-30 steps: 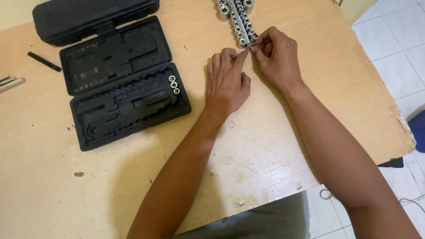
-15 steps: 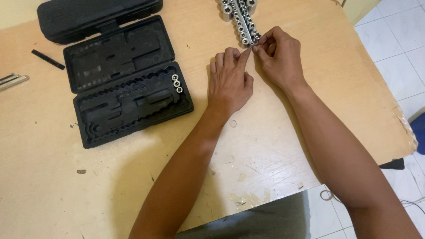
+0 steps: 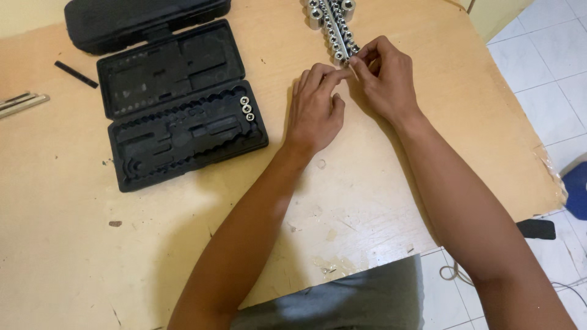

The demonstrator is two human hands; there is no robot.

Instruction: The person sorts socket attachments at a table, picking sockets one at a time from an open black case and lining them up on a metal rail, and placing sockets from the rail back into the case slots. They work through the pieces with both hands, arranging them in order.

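Head view: both hands (image 3: 348, 91) pinch sockets (image 3: 333, 27); black case (image 3: 177, 104) lies open.

One camera, worn on my head, looks steeply down over a wooden table (image 3: 183, 256) from its near edge, facing away from my body. It sits close enough that both my forearms fill the near half of the frame, my left hand (image 3: 315, 110) and right hand (image 3: 385, 76) meeting at the far centre. The view takes in an open black tool case (image 3: 177, 122) at far left and a strip of white tiled floor (image 3: 550, 73) down the right. No second view covers the scene.
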